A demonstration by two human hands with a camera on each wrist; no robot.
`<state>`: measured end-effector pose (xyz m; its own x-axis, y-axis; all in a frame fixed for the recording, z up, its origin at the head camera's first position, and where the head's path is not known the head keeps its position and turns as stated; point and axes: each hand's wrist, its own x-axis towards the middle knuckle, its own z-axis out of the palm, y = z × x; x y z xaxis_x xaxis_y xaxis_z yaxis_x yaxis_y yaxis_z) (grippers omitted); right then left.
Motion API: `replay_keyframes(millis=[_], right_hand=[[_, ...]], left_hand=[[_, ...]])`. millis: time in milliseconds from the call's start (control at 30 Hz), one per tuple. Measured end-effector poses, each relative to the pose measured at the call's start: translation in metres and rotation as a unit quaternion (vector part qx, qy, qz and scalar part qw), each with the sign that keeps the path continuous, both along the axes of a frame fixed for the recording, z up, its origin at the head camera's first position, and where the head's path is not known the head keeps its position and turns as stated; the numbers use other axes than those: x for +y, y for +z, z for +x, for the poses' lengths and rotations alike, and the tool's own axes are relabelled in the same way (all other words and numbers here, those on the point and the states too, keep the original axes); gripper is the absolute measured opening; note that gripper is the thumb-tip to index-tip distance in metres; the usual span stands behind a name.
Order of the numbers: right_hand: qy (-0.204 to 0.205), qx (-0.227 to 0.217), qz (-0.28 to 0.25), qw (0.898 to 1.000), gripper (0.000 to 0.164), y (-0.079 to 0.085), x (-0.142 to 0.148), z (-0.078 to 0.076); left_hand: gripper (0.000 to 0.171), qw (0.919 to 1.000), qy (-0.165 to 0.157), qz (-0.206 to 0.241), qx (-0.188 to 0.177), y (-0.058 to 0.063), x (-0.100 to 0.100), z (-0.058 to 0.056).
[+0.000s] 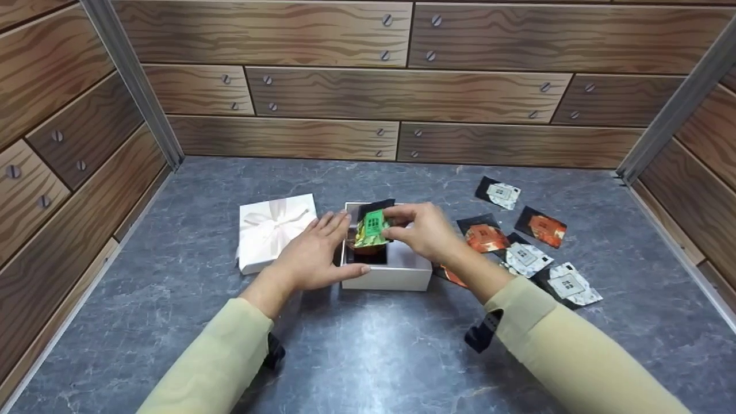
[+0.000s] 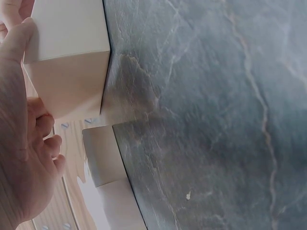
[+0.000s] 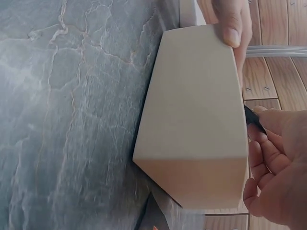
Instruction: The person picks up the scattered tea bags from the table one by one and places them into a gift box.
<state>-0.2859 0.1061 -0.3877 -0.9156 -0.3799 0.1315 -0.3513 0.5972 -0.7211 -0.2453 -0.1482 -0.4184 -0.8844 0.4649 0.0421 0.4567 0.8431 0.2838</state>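
Observation:
My right hand (image 1: 422, 230) pinches a black packet with a green label (image 1: 374, 223) by its right edge, above the white gift box (image 1: 402, 276). Inside the box, on its left side, lies another dark packet with an orange-brown print (image 1: 371, 251), partly hidden by the green one. My left hand (image 1: 316, 250) rests at the box's left edge, fingers extended along that side and thumb at the front rim. In the left wrist view, the left hand (image 2: 24, 139) lies against the box (image 2: 67, 81). In the right wrist view, only a dark corner of the packet (image 3: 253, 119) shows at the fingertips.
A white lid with a ribbon bow (image 1: 276, 227) lies left of the box. Several black packets with orange or silver-white prints, such as an orange one (image 1: 541, 226) and a white one (image 1: 569, 284), lie scattered on the right. Wood-patterned panels (image 1: 345, 92) enclose the grey marbled table (image 1: 379, 356).

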Motion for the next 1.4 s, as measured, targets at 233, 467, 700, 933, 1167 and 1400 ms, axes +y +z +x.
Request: replay_keyframes(millis=[233,467,700,933,1167,1400], right_hand=[[0.021,-0.001,0.004,1.0,0.038,-0.006,-0.012,-0.003],[0.04,-0.002,0.007,0.999,0.04,-0.011,-0.018,-0.007],[0.053,-0.011,0.038,0.998,0.041,-0.013,-0.02,-0.01],[0.072,0.006,0.084,0.994,0.039,-0.014,-0.022,-0.012],[0.076,0.03,0.117,0.99,0.038,-0.017,-0.024,-0.012],[0.082,0.042,0.139,0.986,0.039,-0.018,-0.025,-0.011]], left_hand=[[0.115,1.0,0.0,0.004,-0.001,0.001,0.001,0.0],[0.114,0.9999,-0.008,0.005,0.009,0.0,0.0,0.0],[0.114,0.9998,-0.013,0.002,0.011,-0.001,0.0,0.0],[0.113,0.9999,-0.008,0.004,0.012,-0.001,0.0,0.0],[0.112,0.9999,-0.006,0.009,0.013,-0.002,0.0,0.0],[0.112,0.9998,-0.007,0.013,0.011,-0.002,0.0,-0.001]])
